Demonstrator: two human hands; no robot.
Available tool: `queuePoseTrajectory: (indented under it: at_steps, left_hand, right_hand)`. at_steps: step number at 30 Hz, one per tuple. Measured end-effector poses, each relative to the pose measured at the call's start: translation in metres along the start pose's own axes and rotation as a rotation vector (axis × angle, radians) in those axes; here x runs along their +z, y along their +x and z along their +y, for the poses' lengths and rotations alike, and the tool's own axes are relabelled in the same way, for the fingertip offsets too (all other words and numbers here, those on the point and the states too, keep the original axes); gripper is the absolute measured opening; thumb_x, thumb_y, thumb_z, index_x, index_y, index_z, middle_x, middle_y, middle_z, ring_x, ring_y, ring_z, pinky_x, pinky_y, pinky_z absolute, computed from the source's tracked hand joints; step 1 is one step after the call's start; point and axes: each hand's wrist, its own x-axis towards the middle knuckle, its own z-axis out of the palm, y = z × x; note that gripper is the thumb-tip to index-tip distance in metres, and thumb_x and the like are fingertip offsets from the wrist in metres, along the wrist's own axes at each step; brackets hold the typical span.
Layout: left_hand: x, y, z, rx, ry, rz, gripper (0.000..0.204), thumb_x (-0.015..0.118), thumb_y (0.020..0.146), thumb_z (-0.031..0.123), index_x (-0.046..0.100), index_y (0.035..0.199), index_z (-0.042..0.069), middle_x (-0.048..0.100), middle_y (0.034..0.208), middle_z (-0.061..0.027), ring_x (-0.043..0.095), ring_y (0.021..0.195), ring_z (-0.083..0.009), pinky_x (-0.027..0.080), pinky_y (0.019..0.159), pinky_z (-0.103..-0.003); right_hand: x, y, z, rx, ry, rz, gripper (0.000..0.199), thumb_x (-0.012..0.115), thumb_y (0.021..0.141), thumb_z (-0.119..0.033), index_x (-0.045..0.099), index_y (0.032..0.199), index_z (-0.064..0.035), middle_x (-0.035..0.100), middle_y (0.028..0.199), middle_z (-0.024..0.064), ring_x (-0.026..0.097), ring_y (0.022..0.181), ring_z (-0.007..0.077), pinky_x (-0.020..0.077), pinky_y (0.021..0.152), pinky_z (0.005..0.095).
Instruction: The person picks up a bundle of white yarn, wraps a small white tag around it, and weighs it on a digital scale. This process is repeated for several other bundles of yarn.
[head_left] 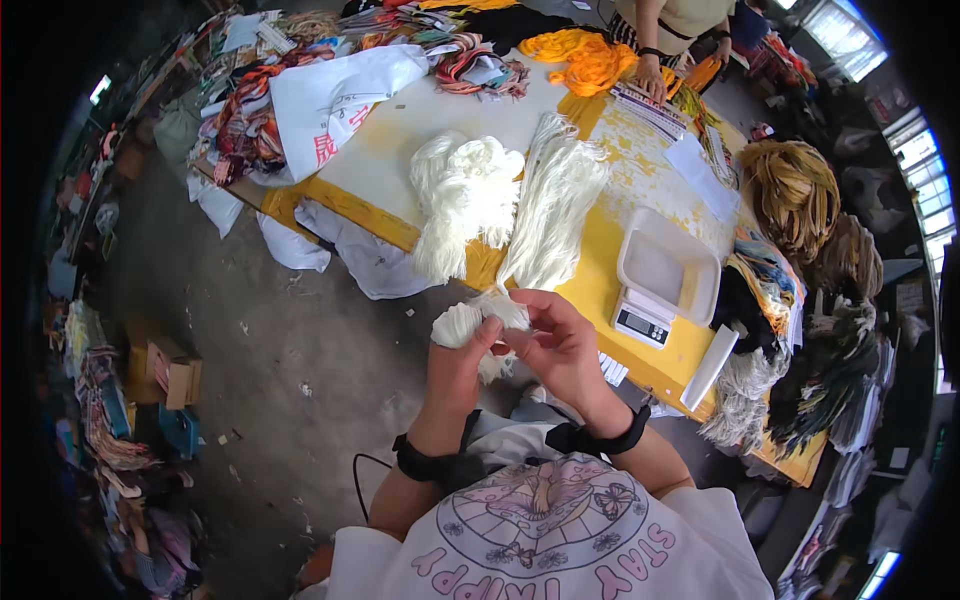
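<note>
In front of my body, near the table's edge, my left hand is closed round a folded bundle of white yarn, thumb on top. My right hand pinches the same bundle from the right side, its fingertips near the left thumb. Some loose strands hang below the hands. Just beyond them, a heap of white yarn skeins lies on the table. A long white hank stretches beside it, its near end reaching the table edge close to my right fingers.
A digital scale with a white plastic tray stands right on the yellow-edged table. A white bar lies near the corner. Coloured yarn surrounds a white sack at the far left. A co-worker's hand rests at the far side.
</note>
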Motion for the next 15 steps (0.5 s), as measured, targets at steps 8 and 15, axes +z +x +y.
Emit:
queuePoseTrajectory:
  at_steps: [8,15]
  left_hand:
    - [-0.019,0.007,0.007,-0.072,-0.13,-0.019,0.023,0.054,0.082,0.023,0.052,0.094,0.003,0.056,0.086,-0.0042,0.055,0.075,-0.0119,0.047,0.062,-0.025]
    - [-0.025,0.01,0.006,-0.016,-0.049,-0.019,0.018,0.058,0.08,0.017,0.053,0.092,0.006,0.056,0.087,-0.0024,0.054,0.076,-0.0103,0.046,0.062,-0.024]
  right_hand:
    - [0.019,0.007,-0.003,0.084,0.193,0.053,0.03,0.052,0.078,0.005,0.046,0.106,-0.001,0.058,0.093,0.0082,0.059,0.073,0.0136,0.0471,0.06,0.0218]
    - [0.027,0.009,-0.002,0.047,0.153,0.082,0.029,0.051,0.078,0.006,0.045,0.106,0.0007,0.056,0.096,0.0103,0.056,0.084,0.0148,0.0511,0.07,0.028]
